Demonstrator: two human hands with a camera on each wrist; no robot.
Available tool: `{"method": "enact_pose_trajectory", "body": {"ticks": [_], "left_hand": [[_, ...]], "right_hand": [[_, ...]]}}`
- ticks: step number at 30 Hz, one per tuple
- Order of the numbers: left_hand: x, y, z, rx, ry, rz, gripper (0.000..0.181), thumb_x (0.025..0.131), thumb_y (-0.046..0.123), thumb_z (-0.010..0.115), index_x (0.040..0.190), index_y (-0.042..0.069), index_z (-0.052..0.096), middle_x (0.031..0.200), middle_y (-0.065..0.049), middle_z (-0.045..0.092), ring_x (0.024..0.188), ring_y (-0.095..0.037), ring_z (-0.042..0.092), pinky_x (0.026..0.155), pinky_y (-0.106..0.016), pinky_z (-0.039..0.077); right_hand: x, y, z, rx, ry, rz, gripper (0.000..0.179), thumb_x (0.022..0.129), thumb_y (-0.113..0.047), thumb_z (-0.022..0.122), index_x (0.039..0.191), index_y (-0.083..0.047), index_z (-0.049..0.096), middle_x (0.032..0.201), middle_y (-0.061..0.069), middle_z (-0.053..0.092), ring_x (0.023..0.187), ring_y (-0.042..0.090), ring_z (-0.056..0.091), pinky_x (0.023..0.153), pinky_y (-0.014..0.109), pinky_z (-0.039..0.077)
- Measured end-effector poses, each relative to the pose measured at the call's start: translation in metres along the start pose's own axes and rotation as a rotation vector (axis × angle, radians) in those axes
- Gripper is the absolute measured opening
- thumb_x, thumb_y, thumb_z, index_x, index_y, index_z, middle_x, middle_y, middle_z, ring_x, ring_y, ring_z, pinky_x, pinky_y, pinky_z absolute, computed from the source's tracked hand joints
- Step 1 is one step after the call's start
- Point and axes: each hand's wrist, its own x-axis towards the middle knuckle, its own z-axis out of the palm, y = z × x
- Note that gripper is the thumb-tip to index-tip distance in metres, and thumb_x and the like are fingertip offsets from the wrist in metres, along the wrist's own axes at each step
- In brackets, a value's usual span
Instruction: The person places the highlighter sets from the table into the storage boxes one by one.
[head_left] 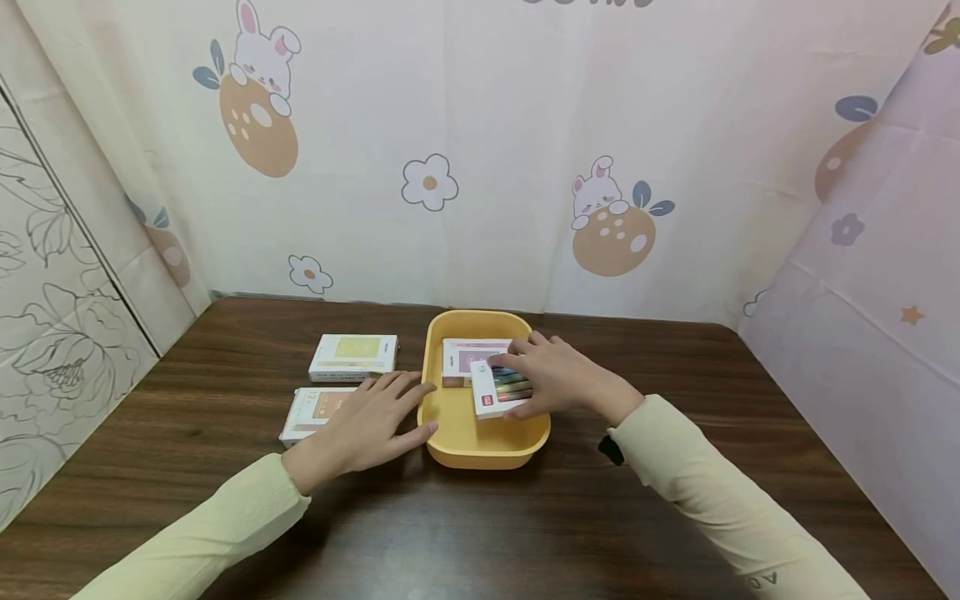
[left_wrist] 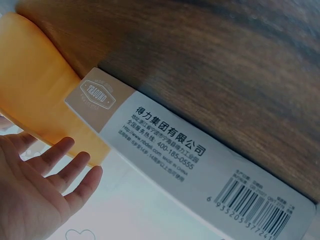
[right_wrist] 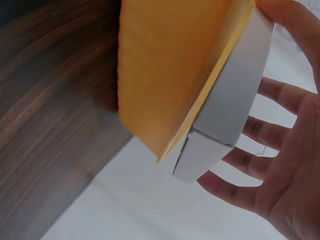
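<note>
A yellow plastic basket (head_left: pixel 480 458) stands on the table, with a purple-labelled white box (head_left: pixel 459 358) lying inside it. My right hand (head_left: pixel 558 377) grips a white box of coloured pens (head_left: pixel 485 393), tilted over the right part of the basket. In the right wrist view the thumb and fingers span this box (right_wrist: pixel 230 90) above the basket's rim (right_wrist: pixel 205 92). My left hand (head_left: pixel 378 425) has its fingers extended, fingertips at the basket's left rim. It partly covers an orange-labelled white box (head_left: pixel 307 412).
Behind the left hand lies a yellow-labelled white box (head_left: pixel 352 357). The left wrist view shows a white box's side (left_wrist: pixel 200 160) with a barcode, close to the basket (left_wrist: pixel 40 65). A printed curtain (head_left: pixel 502 125) hangs along the dark wooden table's (head_left: pixel 637 517) back edge.
</note>
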Motion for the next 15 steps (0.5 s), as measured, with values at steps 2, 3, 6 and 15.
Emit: {"method": "enact_pose_trajectory", "body": {"ticks": [2, 3, 6, 15], "left_hand": [[0.000, 0.000, 0.000, -0.001, -0.002, -0.002, 0.063, 0.088, 0.065, 0.032, 0.132, 0.022, 0.047, 0.131, -0.005, 0.049, 0.123, -0.025, 0.043, 0.099, -0.048, 0.036], [0.000, 0.000, 0.000, -0.001, -0.003, -0.002, 0.063, 0.088, 0.065, 0.032, 0.131, 0.022, 0.047, 0.132, -0.005, 0.049, 0.123, -0.025, 0.044, 0.099, -0.048, 0.036], [0.000, 0.000, 0.001, -0.001, -0.009, -0.004, 0.064, 0.087, 0.065, 0.031, 0.132, 0.023, 0.047, 0.132, -0.005, 0.049, 0.123, -0.025, 0.043, 0.099, -0.048, 0.036], [0.000, 0.000, 0.000, -0.011, -0.026, -0.012, 0.063, 0.088, 0.065, 0.031, 0.133, 0.023, 0.046, 0.133, -0.005, 0.048, 0.124, -0.024, 0.043, 0.100, -0.048, 0.035]], "right_hand": [[0.002, -0.004, 0.000, -0.017, 0.001, -0.011, 0.074, 0.069, -0.058, 0.069, 0.132, -0.027, 0.048, 0.121, 0.004, 0.051, 0.106, 0.023, 0.045, 0.085, 0.044, 0.041], [0.003, -0.005, 0.000, -0.020, 0.002, -0.015, 0.074, 0.068, -0.058, 0.070, 0.132, -0.026, 0.048, 0.120, 0.005, 0.052, 0.106, 0.023, 0.045, 0.085, 0.043, 0.041], [0.006, -0.011, 0.000, -0.039, 0.001, -0.024, 0.074, 0.069, -0.058, 0.069, 0.132, -0.026, 0.048, 0.120, 0.005, 0.052, 0.106, 0.024, 0.046, 0.085, 0.043, 0.042], [0.015, -0.024, 0.000, -0.079, 0.008, -0.055, 0.073, 0.068, -0.060, 0.068, 0.130, -0.025, 0.050, 0.115, 0.004, 0.054, 0.098, 0.023, 0.046, 0.079, 0.039, 0.043]]}}
